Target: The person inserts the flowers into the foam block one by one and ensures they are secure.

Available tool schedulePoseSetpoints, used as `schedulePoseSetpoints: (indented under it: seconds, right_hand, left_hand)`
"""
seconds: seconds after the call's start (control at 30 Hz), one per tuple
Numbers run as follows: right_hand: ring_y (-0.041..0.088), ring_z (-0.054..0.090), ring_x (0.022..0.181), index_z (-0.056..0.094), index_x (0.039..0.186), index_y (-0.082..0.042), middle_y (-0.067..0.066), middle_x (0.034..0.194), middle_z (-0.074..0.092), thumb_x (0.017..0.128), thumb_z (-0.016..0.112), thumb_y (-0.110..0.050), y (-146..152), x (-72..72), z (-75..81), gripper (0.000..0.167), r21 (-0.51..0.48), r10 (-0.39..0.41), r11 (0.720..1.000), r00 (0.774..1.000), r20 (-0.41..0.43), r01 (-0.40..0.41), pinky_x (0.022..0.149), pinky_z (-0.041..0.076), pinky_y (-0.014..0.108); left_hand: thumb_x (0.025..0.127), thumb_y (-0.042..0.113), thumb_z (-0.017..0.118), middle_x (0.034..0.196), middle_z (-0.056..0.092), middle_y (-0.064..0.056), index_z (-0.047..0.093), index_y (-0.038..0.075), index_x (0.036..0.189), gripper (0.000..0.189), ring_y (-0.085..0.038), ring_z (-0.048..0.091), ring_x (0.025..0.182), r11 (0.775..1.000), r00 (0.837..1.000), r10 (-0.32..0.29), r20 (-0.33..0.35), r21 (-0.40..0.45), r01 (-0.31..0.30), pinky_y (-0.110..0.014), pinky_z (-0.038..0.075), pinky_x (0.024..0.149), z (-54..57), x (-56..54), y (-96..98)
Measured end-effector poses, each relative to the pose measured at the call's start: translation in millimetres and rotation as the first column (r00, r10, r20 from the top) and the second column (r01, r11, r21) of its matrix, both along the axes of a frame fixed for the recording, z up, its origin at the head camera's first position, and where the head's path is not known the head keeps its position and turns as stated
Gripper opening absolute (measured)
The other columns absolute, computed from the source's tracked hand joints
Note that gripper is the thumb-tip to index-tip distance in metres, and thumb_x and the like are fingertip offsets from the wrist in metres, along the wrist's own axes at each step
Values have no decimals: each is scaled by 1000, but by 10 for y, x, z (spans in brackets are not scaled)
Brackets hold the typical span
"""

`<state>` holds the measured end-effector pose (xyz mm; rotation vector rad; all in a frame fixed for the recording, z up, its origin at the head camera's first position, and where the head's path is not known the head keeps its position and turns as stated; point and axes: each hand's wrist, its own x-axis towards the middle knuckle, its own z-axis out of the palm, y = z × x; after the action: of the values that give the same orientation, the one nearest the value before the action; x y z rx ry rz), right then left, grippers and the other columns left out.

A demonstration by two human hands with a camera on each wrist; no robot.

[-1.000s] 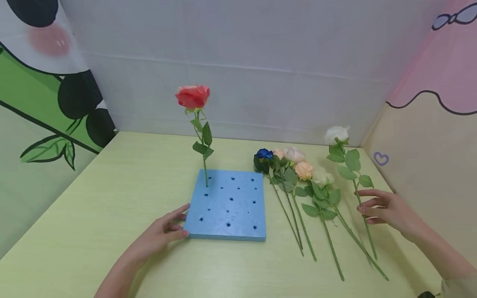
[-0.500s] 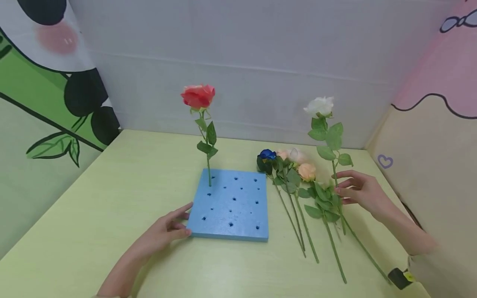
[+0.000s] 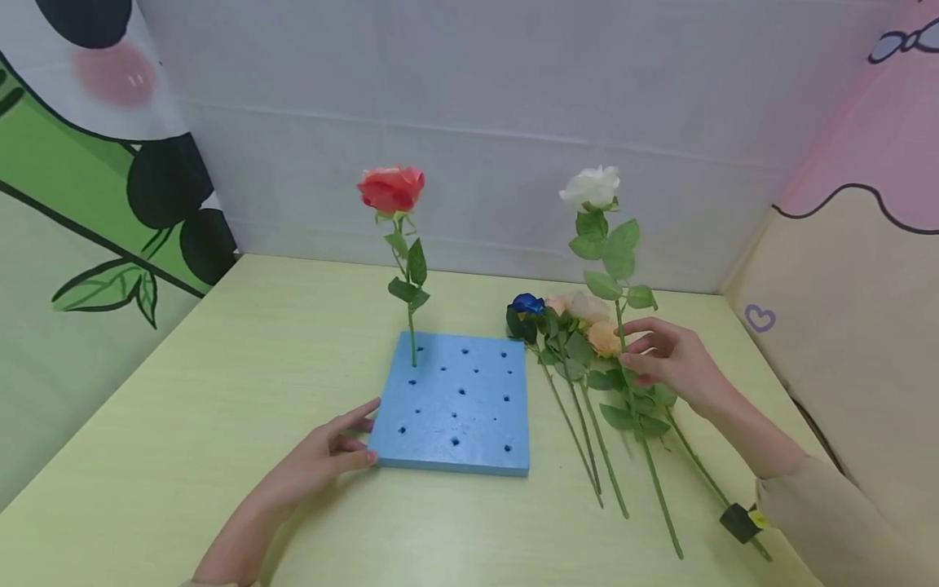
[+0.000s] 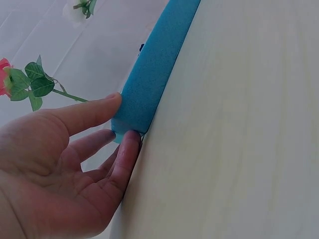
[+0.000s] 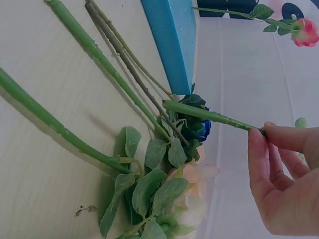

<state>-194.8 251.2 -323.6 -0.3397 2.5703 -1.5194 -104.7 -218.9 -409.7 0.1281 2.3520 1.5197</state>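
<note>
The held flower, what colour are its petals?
White; the petals show best in the head view.

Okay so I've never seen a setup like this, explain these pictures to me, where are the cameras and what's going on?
There's no machine here: a person works with two bare hands. The wide picture comes from a camera worn on the head, looking down. The two close-ups come from cameras on the wrists, one per hand.

On the pale table lies a blue board with small holes, and a red rose stands upright in it. To the board's right, several loose flowers lie in a group.

The left hand touches the board's edge. The right hand holds a white rose by its stem, above the loose flowers.
</note>
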Motion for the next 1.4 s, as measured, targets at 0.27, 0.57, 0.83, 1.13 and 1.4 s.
schedulePoseSetpoints:
  seconds: [0.27,0.57,0.83,1.13,1.4]
  right_hand:
    - [9,69,76,51,133,-1,-1,91,66,93,68,-12,-111,-50,50,45,3,3,1000,1000,16,-3,72,60,34]
    - [11,70,77,54,130,-4,13,98,66,94,66,-10,-345,-205,77,39,0,21,1000,999,-41,-21,71,60,35]
    - [9,68,75,57,129,-5,4,91,66,94,66,-9,-618,-382,96,37,-57,36,997,989,-141,-44,70,60,32]
    - [21,69,73,63,122,-7,19,91,69,91,69,-6,-983,-473,92,32,-80,23,996,967,-254,-45,68,60,37]
    - [33,69,77,64,119,-5,20,90,69,89,70,-3,-1284,-486,43,30,-134,20,989,950,-313,-65,67,59,32]
  left_hand:
    - [91,21,71,144,49,-20,32,18,156,76,-18,61,103,1000,1000,2,-7,1,-2,-24,45,85,-12,0,-9]
    - [91,21,71,143,49,-20,31,18,156,76,-18,61,104,1000,1000,6,2,4,-6,-28,44,86,-33,-6,-18]
    - [90,21,72,143,49,-21,32,19,156,77,-18,61,103,1000,1000,16,8,8,-16,-30,43,85,-29,13,-22]
    - [90,23,72,142,50,-17,34,22,155,75,-17,61,103,999,999,37,26,-16,-37,-30,43,89,-3,7,6]
    - [91,20,71,143,48,-20,31,19,156,77,-18,60,102,1000,1000,7,0,11,-7,-27,42,82,4,9,-5]
